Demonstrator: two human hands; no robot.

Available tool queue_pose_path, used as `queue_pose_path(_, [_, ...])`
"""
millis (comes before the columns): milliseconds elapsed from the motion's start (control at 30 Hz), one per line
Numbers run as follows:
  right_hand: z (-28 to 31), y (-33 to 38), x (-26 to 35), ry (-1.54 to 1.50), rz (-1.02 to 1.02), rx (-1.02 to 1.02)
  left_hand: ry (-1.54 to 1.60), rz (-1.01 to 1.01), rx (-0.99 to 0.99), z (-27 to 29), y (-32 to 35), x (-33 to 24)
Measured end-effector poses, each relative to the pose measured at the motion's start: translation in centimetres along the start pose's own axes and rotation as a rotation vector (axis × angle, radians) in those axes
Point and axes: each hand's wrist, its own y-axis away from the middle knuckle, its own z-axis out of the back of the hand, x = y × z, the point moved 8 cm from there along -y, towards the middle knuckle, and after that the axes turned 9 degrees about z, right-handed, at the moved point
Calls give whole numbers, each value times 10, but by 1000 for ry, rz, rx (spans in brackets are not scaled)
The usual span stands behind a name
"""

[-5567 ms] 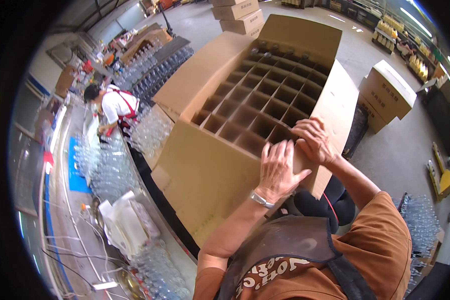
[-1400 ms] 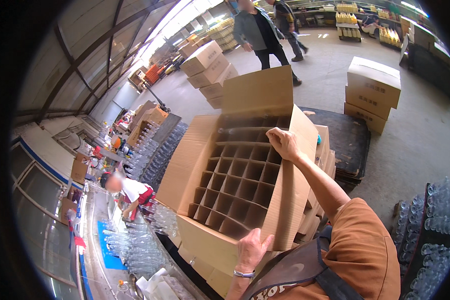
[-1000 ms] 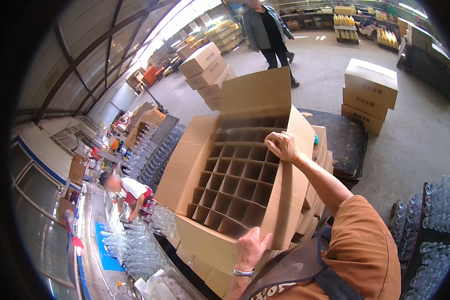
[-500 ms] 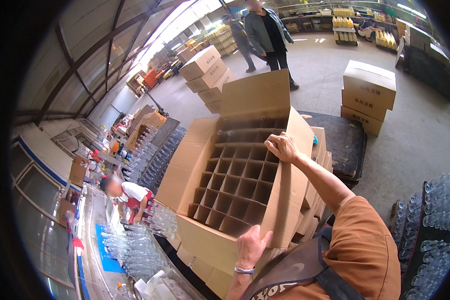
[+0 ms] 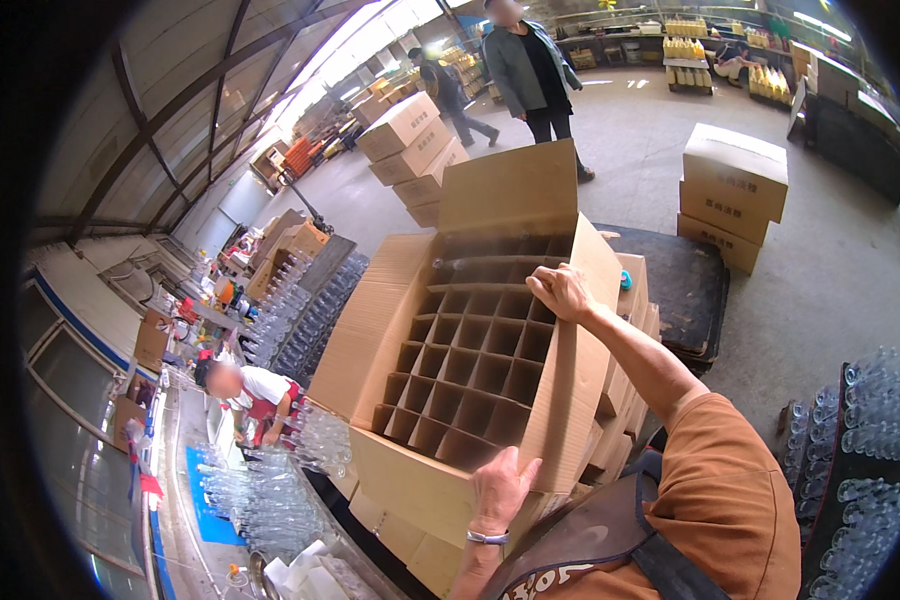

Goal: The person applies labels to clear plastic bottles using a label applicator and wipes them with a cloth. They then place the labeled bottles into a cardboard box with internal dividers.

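In front of me stands an open cardboard box point(image 5: 410, 465) with its flaps folded out. Inside it a cardboard divider point(image 5: 467, 370) forms a grid of cells, its far strips bowed and uneven. My right hand point(image 5: 562, 294) reaches over the right flap point(image 5: 582, 385), fingers curled on the divider near the far right. Down at the near right corner, my left hand point(image 5: 500, 490) is closed over the box's edge, its thumb against the right flap. Some fingertips of both hands are hidden. A few clear glass bottles point(image 5: 458, 264) show dimly in the far cells.
Left, a worker point(image 5: 260, 395) stands at a long table point(image 5: 175, 455) with clear glass bottles point(image 5: 270, 500). More bottles point(image 5: 880, 420) stand at the right. Closed cartons point(image 5: 735, 190) are stacked beyond a dark platform point(image 5: 670, 275). Two people point(image 5: 535, 75) are on the floor ahead.
Both hands keep their places on the box and divider. In the background, one person has walked left, and the worker at the table has shifted slightly.
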Motion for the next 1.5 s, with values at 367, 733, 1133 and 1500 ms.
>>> queue_pose_path(367, [-2, 0, -1, 10, -14, 28, 11, -3, -13, 2, 0, -1])
queue_pose_path(733, [2, 0, 3, 35, -25, 30, -26, 7, -4, -2, 3, 4])
queue_pose_path(1133, [1, 4, 7, 35, -39, 20, 5, -1, -14, 3, 5, 2])
queue_pose_path(1500, [-1, 5, 7, 37, -44, 24, 14, 5, -8, 3, 6, 3])
